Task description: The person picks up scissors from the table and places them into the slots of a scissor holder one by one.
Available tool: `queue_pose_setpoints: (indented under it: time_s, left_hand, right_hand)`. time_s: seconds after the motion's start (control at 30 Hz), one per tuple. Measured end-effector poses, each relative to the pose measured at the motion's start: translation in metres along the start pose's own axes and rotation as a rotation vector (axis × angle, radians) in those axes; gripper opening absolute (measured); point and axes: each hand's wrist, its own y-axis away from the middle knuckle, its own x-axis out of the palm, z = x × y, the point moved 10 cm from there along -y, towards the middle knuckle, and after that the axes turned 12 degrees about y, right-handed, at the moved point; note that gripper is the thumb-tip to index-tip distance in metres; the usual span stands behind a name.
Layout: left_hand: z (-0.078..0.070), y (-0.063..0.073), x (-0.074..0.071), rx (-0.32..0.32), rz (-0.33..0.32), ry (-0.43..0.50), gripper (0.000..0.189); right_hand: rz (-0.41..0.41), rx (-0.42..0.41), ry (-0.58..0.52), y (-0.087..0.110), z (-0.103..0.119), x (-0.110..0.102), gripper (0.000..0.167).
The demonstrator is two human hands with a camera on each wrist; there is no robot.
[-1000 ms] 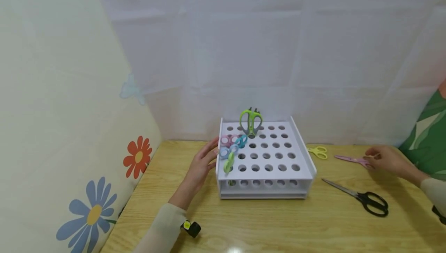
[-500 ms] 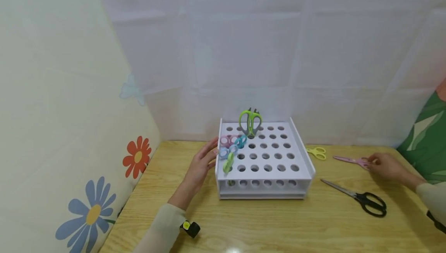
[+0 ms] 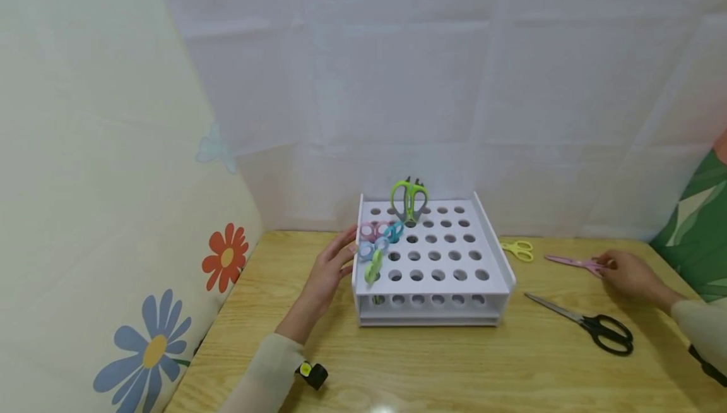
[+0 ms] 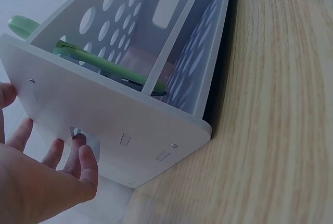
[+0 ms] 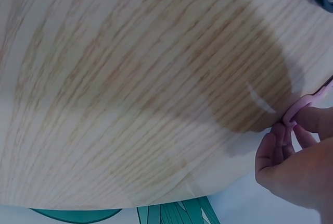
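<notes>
A white two-tier rack (image 3: 454,283) with rows of round holes stands on the wooden table. My left hand (image 3: 326,274) rests against its left side; in the left wrist view a fingertip of the left hand (image 4: 47,177) reaches a cut-out in the side wall (image 4: 125,125). Over on the right, my right hand (image 3: 630,274) pinches the handle of the pink-purple scissors (image 3: 568,261), which lie low along the table. The right wrist view shows thumb and fingers at the pink handle loop (image 5: 297,108). Black-handled scissors (image 3: 591,324) lie nearer the front.
Yellow scissors (image 3: 518,249) lie beside the rack's right wall. In the rack's left holes stand pink scissors (image 3: 369,232), teal scissors (image 3: 394,231), light blue scissors (image 3: 366,250) and light green scissors (image 3: 373,268). Larger green-and-grey scissors (image 3: 409,201) stand behind. A white cloth (image 3: 397,84) hangs at the back.
My right hand has lowered slightly and shifted onto the handle of the pink-purple scissors, with the fingers closing on it. The left hand and rack have stayed put.
</notes>
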Motion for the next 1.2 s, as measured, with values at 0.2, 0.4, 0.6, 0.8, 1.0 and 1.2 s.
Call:
queue_pose_setpoints:
  time_s: [0.2, 0.4, 0.6, 0.8, 1.0, 1.2]
  left_hand:
    - [0.0, 0.0, 0.0, -0.004, -0.001, 0.001, 0.044]
    - [0.002, -0.001, 0.001, -0.004, 0.005, 0.006, 0.044]
    - [0.002, -0.001, 0.0, -0.003, 0.0, 0.006, 0.044]
    - [0.001, -0.002, 0.002, 0.005, 0.013, 0.013, 0.044]
    - [0.002, -0.003, 0.004, 0.003, 0.021, 0.011, 0.045]
    - [0.002, 0.0, 0.001, -0.004, 0.001, 0.018, 0.046]
  right_hand:
    - [-0.009, 0.01, -0.011, 0.001, -0.001, -0.001, 0.018]
    - [0.006, 0.029, -0.019, 0.003, -0.002, -0.001, 0.017]
    - [-0.029, 0.036, -0.031, 0.002, -0.002, -0.01, 0.021]
    - [-0.017, 0.127, -0.103, 0.003, -0.013, -0.014, 0.032]
    - [-0.1, 0.156, -0.188, 0.003, -0.013, -0.026, 0.034]
    - [-0.175, 0.164, -0.255, -0.001, -0.008, -0.038, 0.041]
